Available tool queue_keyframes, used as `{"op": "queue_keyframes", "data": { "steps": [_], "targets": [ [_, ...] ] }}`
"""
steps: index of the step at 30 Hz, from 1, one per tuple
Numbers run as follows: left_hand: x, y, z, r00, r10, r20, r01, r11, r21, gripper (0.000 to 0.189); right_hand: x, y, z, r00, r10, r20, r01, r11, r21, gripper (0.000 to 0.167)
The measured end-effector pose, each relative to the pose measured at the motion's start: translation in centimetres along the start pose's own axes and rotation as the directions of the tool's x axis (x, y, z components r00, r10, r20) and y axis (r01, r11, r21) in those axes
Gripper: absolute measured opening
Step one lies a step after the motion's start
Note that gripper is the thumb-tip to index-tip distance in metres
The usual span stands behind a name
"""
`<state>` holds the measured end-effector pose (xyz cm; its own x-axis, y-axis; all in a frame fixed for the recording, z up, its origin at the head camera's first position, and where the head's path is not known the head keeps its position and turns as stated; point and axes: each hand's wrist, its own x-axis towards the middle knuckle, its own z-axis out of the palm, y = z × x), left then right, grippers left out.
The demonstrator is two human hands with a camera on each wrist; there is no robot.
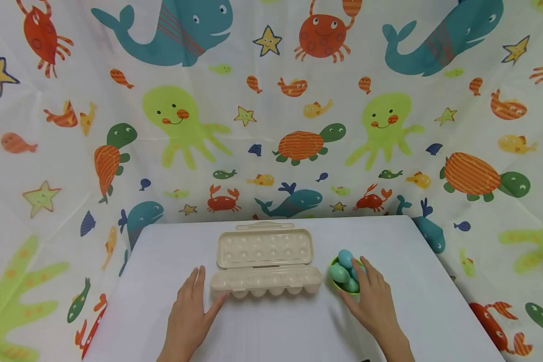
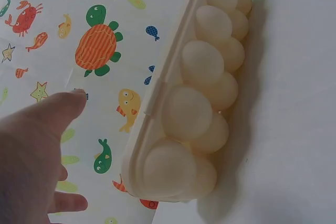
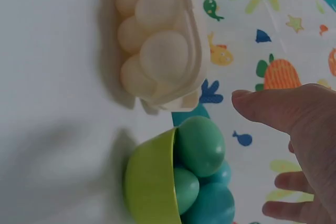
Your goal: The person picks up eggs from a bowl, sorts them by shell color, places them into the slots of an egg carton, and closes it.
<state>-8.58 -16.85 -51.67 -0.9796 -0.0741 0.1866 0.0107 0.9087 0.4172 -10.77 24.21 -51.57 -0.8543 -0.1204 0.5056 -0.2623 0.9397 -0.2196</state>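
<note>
1. Egg carton (image 1: 271,286): cream, on the white table (image 1: 271,332), center of the head frame, a bit below mid-height. Lid (image 1: 266,250) is folded back flat toward the far edge; tray is on the near side, rounded cups facing the camera.
2. Left hand (image 1: 187,311): lower left of center in the head frame, beside the carton's left end. Fingers extended, thumb spread out, gripping nothing. Thumb tip overlaps the tray's near-left corner in the head view; can't tell if it touches. Left wrist view puts the hand at left, the cup rows running up to the upper right.
3. Right hand (image 1: 374,301): right of center, lower half of the head frame, over the right side of the bowl. Fingers spread, not wrapped around anything. Contact with the eggs unclear from the head view; right wrist view shows the thumb apart from them.
4. Bowl (image 3: 151,179): yellow-green, just right of the carton, heaped with green and blue eggs (image 3: 200,146).
5. Background: white curtain (image 1: 253,173) with sea-animal prints.
</note>
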Motion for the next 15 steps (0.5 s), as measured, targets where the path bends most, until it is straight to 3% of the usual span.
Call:
{"op": "queue_keyframes", "data": {
  "steps": [6,15],
  "targets": [
    [0.5,-0.4,0.3,1.0,-0.019,-0.014,0.018,0.996,-0.092,0.09,0.7,0.4,0.0,0.999,0.033,0.025,-0.034,0.999,0.011,0.089],
    [1.0,-0.4,1.3,0.99,-0.112,0.091,0.13,0.964,-0.232,0.092,1.1,0.8,0.3,0.991,0.086,0.104,-0.09,0.995,0.042,0.087]
  ]
}}
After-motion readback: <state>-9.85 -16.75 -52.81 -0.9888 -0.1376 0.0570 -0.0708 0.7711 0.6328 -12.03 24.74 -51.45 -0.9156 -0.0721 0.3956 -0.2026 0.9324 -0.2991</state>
